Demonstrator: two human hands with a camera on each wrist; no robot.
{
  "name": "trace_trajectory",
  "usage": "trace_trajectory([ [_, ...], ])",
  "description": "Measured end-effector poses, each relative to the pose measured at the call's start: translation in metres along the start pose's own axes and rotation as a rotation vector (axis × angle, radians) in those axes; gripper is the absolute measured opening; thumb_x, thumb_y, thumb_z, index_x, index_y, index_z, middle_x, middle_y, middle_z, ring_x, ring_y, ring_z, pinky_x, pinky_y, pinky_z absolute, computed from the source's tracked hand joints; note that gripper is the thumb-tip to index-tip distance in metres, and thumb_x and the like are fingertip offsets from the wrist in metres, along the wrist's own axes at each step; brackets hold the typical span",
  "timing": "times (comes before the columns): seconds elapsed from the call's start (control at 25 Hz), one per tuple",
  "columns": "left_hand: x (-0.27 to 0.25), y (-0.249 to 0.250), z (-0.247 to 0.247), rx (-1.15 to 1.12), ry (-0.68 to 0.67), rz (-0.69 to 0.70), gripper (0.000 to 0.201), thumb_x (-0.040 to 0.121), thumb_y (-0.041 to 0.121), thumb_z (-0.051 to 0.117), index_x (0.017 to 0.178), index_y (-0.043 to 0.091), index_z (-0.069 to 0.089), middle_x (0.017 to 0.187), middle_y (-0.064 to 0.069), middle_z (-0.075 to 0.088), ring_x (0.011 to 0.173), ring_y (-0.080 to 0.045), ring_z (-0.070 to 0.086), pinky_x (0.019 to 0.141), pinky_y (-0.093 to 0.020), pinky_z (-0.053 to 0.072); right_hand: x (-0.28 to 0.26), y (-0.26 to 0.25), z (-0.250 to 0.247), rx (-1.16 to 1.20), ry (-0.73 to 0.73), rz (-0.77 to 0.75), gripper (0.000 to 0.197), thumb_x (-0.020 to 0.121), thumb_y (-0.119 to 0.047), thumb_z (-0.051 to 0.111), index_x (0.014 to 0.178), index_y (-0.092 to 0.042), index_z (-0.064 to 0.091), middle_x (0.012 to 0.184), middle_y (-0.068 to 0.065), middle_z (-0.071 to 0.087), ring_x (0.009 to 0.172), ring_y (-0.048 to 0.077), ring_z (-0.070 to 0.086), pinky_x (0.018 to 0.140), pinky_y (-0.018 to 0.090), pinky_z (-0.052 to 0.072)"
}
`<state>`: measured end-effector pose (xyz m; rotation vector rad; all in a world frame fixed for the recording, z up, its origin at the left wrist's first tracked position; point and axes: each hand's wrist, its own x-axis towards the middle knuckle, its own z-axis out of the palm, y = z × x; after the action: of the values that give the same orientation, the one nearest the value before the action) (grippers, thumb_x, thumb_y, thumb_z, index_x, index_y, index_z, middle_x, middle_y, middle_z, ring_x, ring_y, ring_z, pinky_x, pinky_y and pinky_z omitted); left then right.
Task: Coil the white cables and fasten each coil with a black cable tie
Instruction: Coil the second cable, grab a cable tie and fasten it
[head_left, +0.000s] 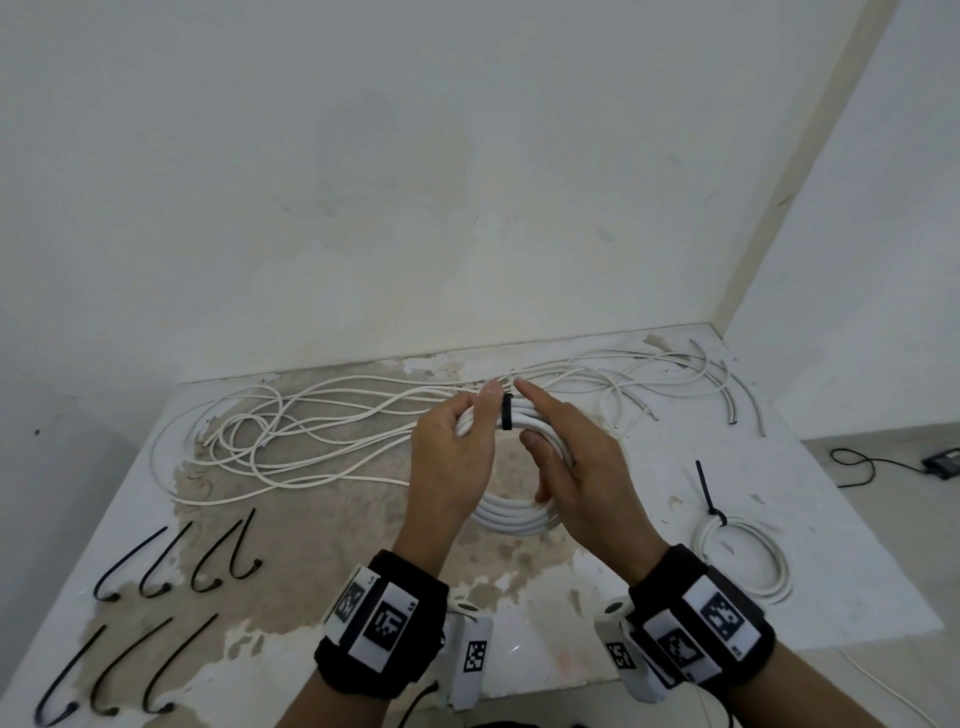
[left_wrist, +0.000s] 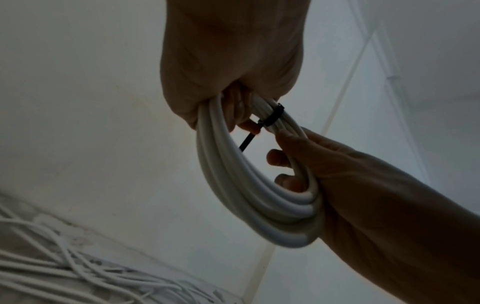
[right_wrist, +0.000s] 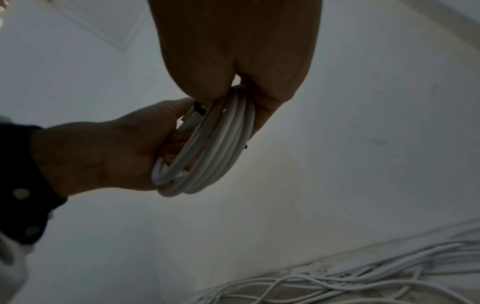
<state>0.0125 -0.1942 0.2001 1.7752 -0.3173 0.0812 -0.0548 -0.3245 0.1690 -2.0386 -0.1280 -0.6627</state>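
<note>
The left hand (head_left: 457, 457) curls its grip round the top of the white coil (head_left: 511, 514), held up off the worktop (head_left: 831, 571) about mid-width; the right hand (head_left: 582, 467) grips the coil's right side, forefinger extended. A black cable tie (head_left: 507, 411) already rings the strands between the two hands, its tail (left_wrist: 246, 142) hanging inside the loop. Fastening looks under way; next, likely, pulling that tail snug. A tied coil (head_left: 743, 561) lies by the right edge, spare ties (head_left: 130, 623) at the near-left corner, loose cables (head_left: 311, 431) along the far edge.

A worn white table (head_left: 857, 545) stands against pale walls (head_left: 415, 182); a dark device (head_left: 943, 462) lies on the floor.
</note>
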Motion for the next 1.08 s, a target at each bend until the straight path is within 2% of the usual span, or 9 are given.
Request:
trace_trajectory([
  [0.12, -0.001, 0.006, -0.002, -0.033, -0.102, -0.019, 0.035, 0.099, 0.039, 0.05, 0.079, 0.025, 0.075, 0.052, 0.008, 0.06, 0.047, -0.005, 0.052, 0.051, -0.02, 0.041, 0.001, 0.005, -0.002, -0.064, 0.002, -0.045, 0.042, 0.105, -0.024, 0.049, 0.147, -0.021, 0.05, 0.112, -0.035, 0.051, 0.083, -0.02, 0.053, 0.079, 0.013, 0.045],
  [0.2, 0.0, 0.007, -0.005, -0.097, -0.09, 0.013, 0.028, 0.099, 0.028, 0.056, 0.081, 0.022, 0.076, 0.058, 0.006, 0.064, 0.051, -0.001, 0.054, 0.055, -0.017, 0.042, 0.001, 0.005, -0.001, -0.062, -0.022, -0.048, 0.044, 0.104, -0.025, 0.049, 0.149, -0.02, 0.048, 0.113, -0.036, 0.051, 0.085, -0.018, 0.053, 0.079, 0.012, 0.045],
  [0.36, 0.001, 0.001, -0.013, -0.14, -0.084, 0.11, 0.023, 0.09, 0.024, 0.063, 0.071, 0.015, 0.072, 0.067, -0.005, 0.067, 0.062, -0.007, 0.059, 0.062, -0.018, 0.046, 0.001, -0.005, -0.007, 0.101, -0.21, 0.067, 0.051, 0.102, -0.039, 0.049, 0.151, -0.029, 0.043, 0.127, -0.016, 0.063, 0.103, -0.003, 0.062, 0.089, 0.02, 0.049],
  [0.48, -0.004, 0.001, -0.018, -0.108, -0.121, 0.163, 0.017, 0.084, 0.024, 0.067, 0.068, 0.025, 0.071, 0.064, 0.006, 0.068, 0.06, -0.003, 0.061, 0.062, -0.016, 0.046, 0.013, -0.02, -0.021, 0.456, -0.178, 0.352, 0.042, 0.101, -0.05, 0.048, 0.118, -0.019, 0.07, 0.102, 0.01, 0.072, 0.088, 0.025, 0.071, 0.082, 0.039, 0.058],
  [0.6, -0.012, -0.001, -0.016, -0.094, -0.24, 0.2, 0.014, 0.083, 0.032, 0.067, 0.073, 0.025, 0.074, 0.067, 0.005, 0.071, 0.062, -0.009, 0.065, 0.063, -0.021, 0.049, 0.028, -0.025, -0.029, 0.591, -0.261, 0.621, 0.043, 0.095, -0.048, 0.053, 0.099, -0.013, 0.077, 0.097, 0.013, 0.069, 0.087, 0.025, 0.066, 0.083, 0.04, 0.055],
  [0.72, -0.016, 0.008, -0.01, -0.152, -0.276, 0.166, 0.021, 0.087, 0.031, 0.064, 0.071, 0.022, 0.075, 0.063, 0.007, 0.07, 0.061, -0.003, 0.063, 0.063, -0.016, 0.048, 0.039, -0.028, -0.029, 0.68, -0.217, 0.679, 0.032, 0.081, -0.039, 0.068, 0.092, -0.011, 0.078, 0.094, 0.013, 0.062, 0.084, 0.024, 0.058, 0.075, 0.032, 0.052],
  [0.84, -0.014, 0.024, -0.006, -0.18, -0.296, 0.088, 0.037, 0.098, 0.016, 0.055, 0.067, 0.008, 0.073, 0.045, 0.016, 0.057, 0.045, 0.006, 0.052, 0.053, -0.005, 0.037, 0.045, -0.033, -0.031, 0.678, -0.168, 0.648, 0.034, 0.074, -0.039, 0.071, 0.088, -0.009, 0.077, 0.092, 0.023, 0.062, 0.081, 0.034, 0.056, 0.063, 0.035, 0.056],
  [0.96, -0.012, 0.034, -0.006, -0.161, -0.322, 0.062, 0.028, 0.099, 0.01, 0.052, 0.09, -0.001, 0.076, 0.049, 0.019, 0.059, 0.045, 0.008, 0.051, 0.052, -0.003, 0.035, 0.049, -0.039, -0.036, 0.559, -0.131, 0.569, 0.03, 0.081, -0.036, 0.072, 0.086, -0.007, 0.077, 0.087, 0.019, 0.065, 0.079, 0.026, 0.056, 0.067, 0.035, 0.051],
  [1.08, -0.009, 0.034, -0.005, -0.103, -0.32, 0.007, 0.037, 0.101, 0.023, 0.049, 0.072, 0.02, 0.071, 0.041, 0.016, 0.046, 0.039, 0.003, 0.041, 0.049, -0.014, 0.033, 0.048, -0.042, -0.042, 0.431, -0.046, 0.469, 0.021, 0.096, -0.022, 0.065, 0.09, -0.005, 0.076, 0.074, -0.006, 0.07, 0.068, 0.005, 0.058, 0.059, 0.017, 0.047],
])
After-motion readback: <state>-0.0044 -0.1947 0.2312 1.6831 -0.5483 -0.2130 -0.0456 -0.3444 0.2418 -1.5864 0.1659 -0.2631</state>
